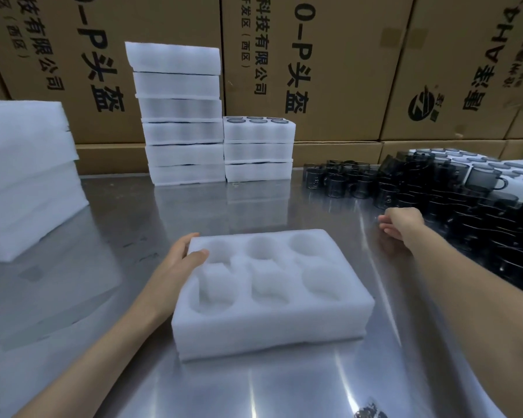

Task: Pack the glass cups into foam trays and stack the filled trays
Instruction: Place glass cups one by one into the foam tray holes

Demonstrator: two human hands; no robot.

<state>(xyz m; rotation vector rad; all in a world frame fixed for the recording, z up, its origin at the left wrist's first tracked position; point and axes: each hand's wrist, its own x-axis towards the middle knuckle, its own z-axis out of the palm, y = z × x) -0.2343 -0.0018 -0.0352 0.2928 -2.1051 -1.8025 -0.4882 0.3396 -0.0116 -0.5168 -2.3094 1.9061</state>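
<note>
Foam tray (269, 303) lies empty on my table (103, 297), left hand (178, 257) grasping its corner; right hand (400, 226), blurred, hangs loosely curled near dark glass cups (435, 188), fingertips hidden.

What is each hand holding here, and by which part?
The left hand grips the empty foam tray at its far left corner. The right hand holds nothing.
</note>
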